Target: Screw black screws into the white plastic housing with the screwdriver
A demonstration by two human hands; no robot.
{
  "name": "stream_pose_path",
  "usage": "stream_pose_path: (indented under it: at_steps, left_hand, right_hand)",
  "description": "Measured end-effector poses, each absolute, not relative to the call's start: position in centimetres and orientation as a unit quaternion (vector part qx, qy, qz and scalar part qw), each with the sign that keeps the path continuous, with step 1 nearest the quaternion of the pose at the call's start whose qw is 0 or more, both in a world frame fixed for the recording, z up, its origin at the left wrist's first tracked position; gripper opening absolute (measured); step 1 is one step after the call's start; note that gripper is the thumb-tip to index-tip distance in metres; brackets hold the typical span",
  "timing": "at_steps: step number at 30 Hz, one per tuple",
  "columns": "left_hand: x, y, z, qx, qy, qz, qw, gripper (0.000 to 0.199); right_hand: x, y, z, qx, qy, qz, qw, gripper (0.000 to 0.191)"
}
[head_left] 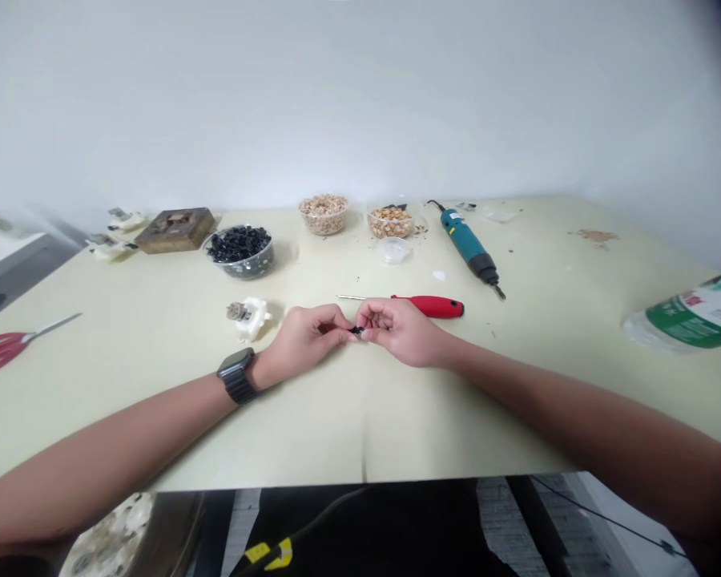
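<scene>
Between the fingertips of both hands is a small black part (356, 330), mostly covered by the fingers. My left hand (309, 340), with a dark watch on its wrist, pinches it from the left. My right hand (400, 330) pinches its other side. Just behind my right hand lies a screwdriver (436, 306) with a red handle, its thin shaft pointing left. A white plastic piece with a metal fitting (251, 318) sits on the table to the left of my left hand.
Along the back stand a bowl of black parts (240, 250), two tubs of small metal pieces (323, 215) (390, 223), and a brown block (176, 230). A teal electric screwdriver (469, 247) lies right of them. Red scissors (18, 344) are far left, a green-labelled container (690, 315) far right.
</scene>
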State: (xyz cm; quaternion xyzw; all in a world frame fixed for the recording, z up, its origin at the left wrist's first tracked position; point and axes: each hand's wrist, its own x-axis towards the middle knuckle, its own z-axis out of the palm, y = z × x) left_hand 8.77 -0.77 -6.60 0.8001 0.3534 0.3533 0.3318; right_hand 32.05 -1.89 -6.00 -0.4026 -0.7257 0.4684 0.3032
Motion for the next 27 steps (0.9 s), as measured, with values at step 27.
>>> stream_pose_path:
  at_steps: [27]
  left_hand:
    - [9.2, -1.0, -5.6, 0.710, 0.351, 0.358, 0.495, 0.038]
  right_hand:
    - [32.0, -1.9, -5.8, -0.362, -0.768, 0.410, 0.332, 0.002]
